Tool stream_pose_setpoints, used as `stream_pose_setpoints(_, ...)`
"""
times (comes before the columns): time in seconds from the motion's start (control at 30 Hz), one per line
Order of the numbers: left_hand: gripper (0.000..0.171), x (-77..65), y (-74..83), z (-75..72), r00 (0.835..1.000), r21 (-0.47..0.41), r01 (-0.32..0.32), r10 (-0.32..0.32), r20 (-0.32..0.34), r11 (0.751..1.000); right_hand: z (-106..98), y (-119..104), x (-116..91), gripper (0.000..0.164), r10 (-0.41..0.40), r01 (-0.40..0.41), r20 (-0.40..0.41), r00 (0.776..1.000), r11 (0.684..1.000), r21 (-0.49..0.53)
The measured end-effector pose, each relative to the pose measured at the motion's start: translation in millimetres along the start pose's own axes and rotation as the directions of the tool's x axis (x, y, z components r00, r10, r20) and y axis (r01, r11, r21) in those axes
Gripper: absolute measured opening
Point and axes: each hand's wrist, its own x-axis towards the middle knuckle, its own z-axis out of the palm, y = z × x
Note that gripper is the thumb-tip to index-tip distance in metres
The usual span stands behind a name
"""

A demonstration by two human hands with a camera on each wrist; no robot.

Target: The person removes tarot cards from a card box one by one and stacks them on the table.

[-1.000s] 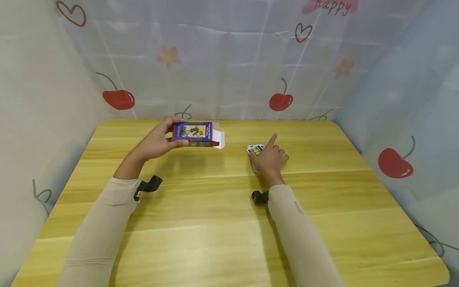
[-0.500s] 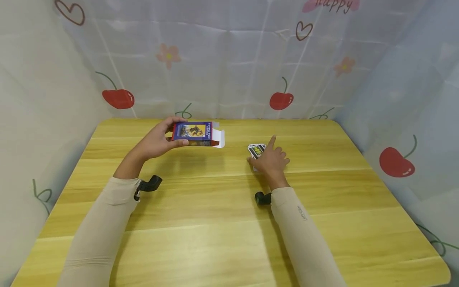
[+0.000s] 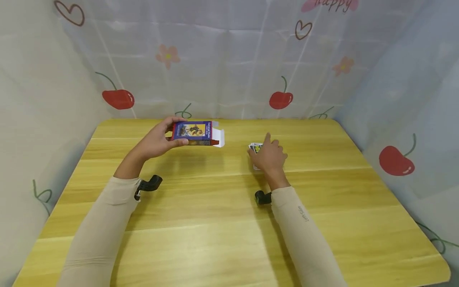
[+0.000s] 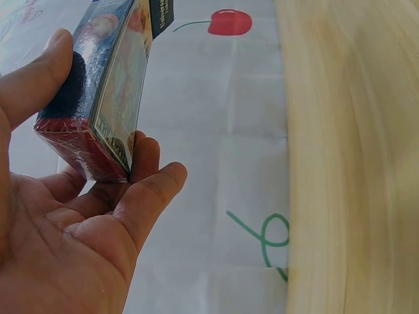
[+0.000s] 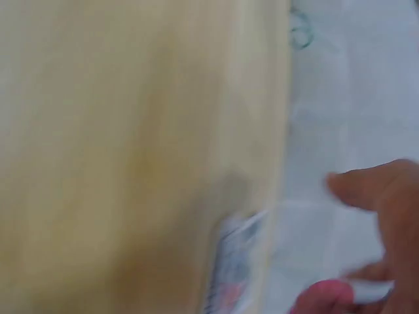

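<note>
My left hand point(image 3: 154, 139) grips a blue and red tarot card box point(image 3: 193, 130) by its left end, thumb in front and fingers behind. Its shadow lies on the table below it. A white flap point(image 3: 218, 137) stands open at the box's right end. In the left wrist view, the red closed end of the box point(image 4: 85, 150) faces the palm. Over a small stack of cards point(image 3: 255, 148) on the table is my right hand point(image 3: 270, 158), index finger extended and thumb spread, hiding much of the stack. The right wrist view is blurred; a pink patch point(image 5: 324, 294) shows by the fingers.
The wooden table point(image 3: 201, 239) reaches back to a white wall sheet point(image 3: 222, 71) printed with cherries, hearts and flowers. Sheets also flank both sides. A black wrist mount point(image 3: 150, 183) sticks out from the left sleeve, another black mount point(image 3: 263, 197) from the right.
My right hand shifts slightly to the right, then its fingers swing left over the card stack, covering more of it. The left hand and the box stay nearly still.
</note>
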Motion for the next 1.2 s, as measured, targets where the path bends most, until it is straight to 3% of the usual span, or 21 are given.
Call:
stream_pose_setpoints(0.07,0.067,-0.4,0.3,-2.0,1.000,0.004,-0.001,0.001,-0.007,1.000,-9.0,-14.5,-1.4,0.062,-0.123,0.132,-0.065,0.990,0.977,0.165)
stream_pose_setpoints(0.1,0.067,-0.8,0.6,-2.9,1.000,0.005,-0.001,0.001,-0.010,1.000,-14.1,-23.1,-2.2,0.050,-0.181,0.198,-0.086,0.980,0.939,0.280)
stream_pose_setpoints(0.17,0.068,-1.2,1.0,-4.1,1.000,0.003,0.001,-0.001,-0.011,1.000,-24.0,-40.8,-4.5,0.033,-0.267,0.279,-0.100,0.959,0.806,0.522)
stream_pose_setpoints(0.23,0.067,-1.6,1.5,-4.7,1.000,-0.001,0.002,-0.002,-0.009,1.000,-32.2,-56.5,-6.9,0.026,-0.299,0.251,-0.057,0.952,0.663,0.706)
stream_pose_setpoints(0.3,0.067,-2.8,2.5,-5.1,1.000,-0.007,0.002,-0.002,-0.008,1.000,-37.2,-69.2,-7.6,0.024,-0.308,0.165,0.014,0.951,0.547,0.820)
stream_pose_setpoints(0.37,0.067,-3.5,2.3,-5.1,1.000,-0.008,0.001,-0.002,-0.011,1.000,-38.2,-78.4,-6.7,0.024,-0.303,0.078,0.089,0.949,0.498,0.864)
stream_pose_setpoints(0.47,0.067,-4.3,1.2,-5.4,1.000,-0.010,-0.001,0.001,-0.013,1.000,-34.4,-86.7,-2.7,0.023,-0.291,-0.012,0.174,0.941,0.483,0.875)
stream_pose_setpoints(0.63,0.067,-3.9,0.2,-6.6,1.000,-0.009,-0.012,0.012,-0.018,1.000,-24.3,-93.6,3.5,0.023,-0.249,-0.073,0.236,0.939,0.529,0.845)
stream_pose_setpoints(0.93,0.066,-2.5,3.1,-5.8,1.000,-0.023,-0.022,0.021,-0.012,1.000,-17.1,-106.4,5.8,0.031,-0.170,-0.181,0.332,0.928,0.572,0.800)
stream_pose_setpoints(1.2,0.066,-3.9,3.0,-5.9,1.000,-0.015,-0.016,0.016,-0.014,1.000,-19.4,-98.7,6.0,0.034,-0.165,-0.169,0.300,0.940,0.538,0.826)
